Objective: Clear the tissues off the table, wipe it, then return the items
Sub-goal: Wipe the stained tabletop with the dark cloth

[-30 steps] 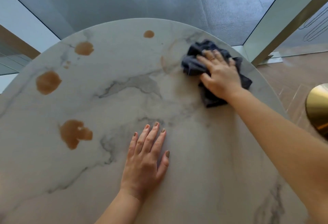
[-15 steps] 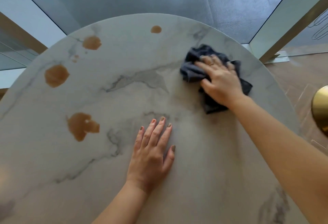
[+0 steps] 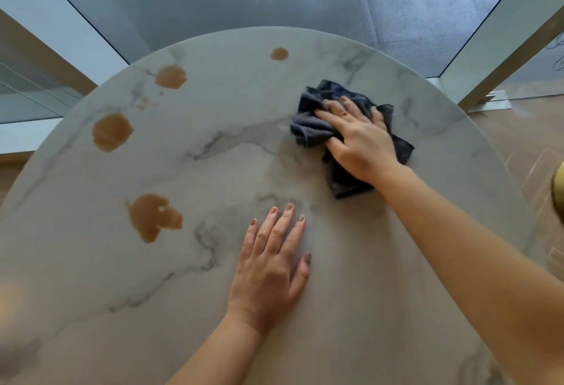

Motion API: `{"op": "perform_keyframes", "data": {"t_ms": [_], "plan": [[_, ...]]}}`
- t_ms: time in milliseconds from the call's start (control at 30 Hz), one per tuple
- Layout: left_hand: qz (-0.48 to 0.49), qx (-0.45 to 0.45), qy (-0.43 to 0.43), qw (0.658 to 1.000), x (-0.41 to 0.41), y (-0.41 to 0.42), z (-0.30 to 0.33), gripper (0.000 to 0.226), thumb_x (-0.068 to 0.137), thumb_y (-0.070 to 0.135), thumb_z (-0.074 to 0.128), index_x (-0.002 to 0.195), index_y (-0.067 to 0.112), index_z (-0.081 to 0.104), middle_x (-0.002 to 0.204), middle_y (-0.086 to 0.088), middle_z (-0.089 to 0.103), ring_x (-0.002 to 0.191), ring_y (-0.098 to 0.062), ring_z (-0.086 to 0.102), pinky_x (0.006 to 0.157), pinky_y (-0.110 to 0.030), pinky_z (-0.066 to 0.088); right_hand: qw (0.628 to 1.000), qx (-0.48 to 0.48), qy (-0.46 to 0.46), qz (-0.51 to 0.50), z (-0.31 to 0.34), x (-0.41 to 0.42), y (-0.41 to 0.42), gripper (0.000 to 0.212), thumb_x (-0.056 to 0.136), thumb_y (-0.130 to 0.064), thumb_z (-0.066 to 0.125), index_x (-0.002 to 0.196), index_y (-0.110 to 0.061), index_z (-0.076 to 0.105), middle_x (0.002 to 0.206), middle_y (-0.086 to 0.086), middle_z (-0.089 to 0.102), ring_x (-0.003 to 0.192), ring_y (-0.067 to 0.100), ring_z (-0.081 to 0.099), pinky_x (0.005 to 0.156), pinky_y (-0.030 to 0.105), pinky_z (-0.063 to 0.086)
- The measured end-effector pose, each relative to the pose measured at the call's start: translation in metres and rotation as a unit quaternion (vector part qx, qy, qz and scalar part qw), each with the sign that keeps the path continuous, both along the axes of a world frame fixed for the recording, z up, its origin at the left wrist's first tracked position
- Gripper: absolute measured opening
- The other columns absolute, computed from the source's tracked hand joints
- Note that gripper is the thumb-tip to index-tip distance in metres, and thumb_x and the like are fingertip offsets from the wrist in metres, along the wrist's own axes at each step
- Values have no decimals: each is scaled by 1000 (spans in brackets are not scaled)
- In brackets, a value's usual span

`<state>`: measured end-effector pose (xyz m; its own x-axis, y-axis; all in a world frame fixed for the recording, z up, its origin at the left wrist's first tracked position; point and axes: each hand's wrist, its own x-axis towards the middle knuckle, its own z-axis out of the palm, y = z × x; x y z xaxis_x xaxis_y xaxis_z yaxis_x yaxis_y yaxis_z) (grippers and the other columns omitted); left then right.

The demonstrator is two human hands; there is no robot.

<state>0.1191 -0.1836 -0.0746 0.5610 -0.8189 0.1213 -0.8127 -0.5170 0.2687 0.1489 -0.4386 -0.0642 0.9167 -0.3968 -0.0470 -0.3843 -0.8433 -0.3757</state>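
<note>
While the left hand (image 3: 268, 265) lies flat, fingers straight, near the table's (image 3: 381, 293) front-middle, the right hand (image 3: 360, 137) presses a dark cloth (image 3: 311, 128) w/ extended fingers near the far-right edge; brown stains (image 3: 152, 216) dot the left side, bare marble btwn.

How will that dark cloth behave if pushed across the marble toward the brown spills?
Probably floppy: the dark cloth lies bunched in soft folds under the right hand, so it should crumple rather than slide flat. It likely glides easily, since the table looks smooth. Reaching a brown spill, it may soak and drag.
</note>
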Motion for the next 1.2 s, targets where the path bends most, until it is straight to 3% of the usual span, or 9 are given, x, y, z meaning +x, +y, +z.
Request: {"op": "perform_keyframes", "data": {"t_ms": [133, 267, 400, 500, 633, 767, 900, 1100, 1200], "plan": [[4, -5, 4, 1000, 0, 0, 1, 49, 88, 35, 46, 133, 16, 46, 142, -5, 43, 135, -21, 32, 109, -46, 25, 991, -24, 44, -126, 1, 61, -38, 55, 90, -41, 33, 144, -34, 22, 156, -6, 10, 144, 20, 1, 112, 56, 0], [3, 1, 8, 1000, 0, 1, 1, 48, 89, 35, 45, 132, 14, 49, 142, -6, 43, 135, -21, 31, 110, -46, 24, 999, -19, 39, -4, 3, 90, 14, 58, 90, -44, 34, 145, -33, 19, 156, -6, 8, 144, 22, 0, 112, 56, -1], [7, 10, 11, 1000, -1, 0, 4, 49, 88, 35, 44, 133, 14, 48, 142, -5, 44, 136, -20, 30, 109, -45, 24, 994, -40, 12, 98, 0, 5, 42, 58, 85, -45, 34, 142, -37, 26, 154, -13, 14, 144, 13, 6, 113, 50, 1], [7, -3, 18, 1000, 0, -1, 4, 49, 88, 35, 44, 132, 15, 49, 142, -4, 43, 135, -20, 31, 108, -45, 25, 998, -38, 39, -12, 3, -32, -10, 57, 86, -43, 34, 142, -40, 23, 155, -14, 12, 143, 10, 4, 113, 50, 0], [9, -20, 18, 1000, -1, -1, 1, 48, 88, 35, 44, 131, 14, 51, 141, -5, 45, 134, -20, 32, 108, -46, 25, 984, -34, 72, -159, 4, 25, -56, 57, 91, -46, 33, 145, -37, 17, 157, -6, 5, 144, 22, -2, 110, 60, -2], [9, -24, 11, 1000, 0, -1, 0, 48, 87, 35, 45, 130, 14, 52, 140, -6, 46, 134, -20, 32, 108, -46, 25, 998, -33, 48, -32, 2, 64, 9, 60, 88, -45, 38, 144, -36, 20, 156, -7, 8, 144, 23, 1, 110, 60, 0], [17, -47, 22, 999, -1, 2, 0, 50, 87, 35, 46, 131, 12, 50, 141, -8, 44, 134, -21, 31, 110, -44, 23, 996, -41, 11, 78, 0, -26, 50, 56, 85, -45, 37, 140, -39, 30, 153, -12, 18, 143, 11, 8, 114, 50, 4], [19, -87, 29, 996, 0, 1, -3, 47, 85, 34, 47, 124, 8, 54, 138, -13, 47, 131, -24, 34, 108, -44, 25, 978, -17, 73, -196, 6, -49, -34, 54, 91, -41, 37, 144, -38, 22, 156, -8, 9, 144, 17, 1, 112, 57, -1], [27, -109, 52, 992, 0, 2, 0, 43, 86, 31, 48, 120, 7, 58, 136, -15, 49, 129, -25, 35, 108, -43, 26, 973, -5, 78, -216, 6, 2, -13, 57, 91, -41, 35, 145, -34, 18, 157, -5, 5, 144, 24, -3, 110, 62, -2]]}}
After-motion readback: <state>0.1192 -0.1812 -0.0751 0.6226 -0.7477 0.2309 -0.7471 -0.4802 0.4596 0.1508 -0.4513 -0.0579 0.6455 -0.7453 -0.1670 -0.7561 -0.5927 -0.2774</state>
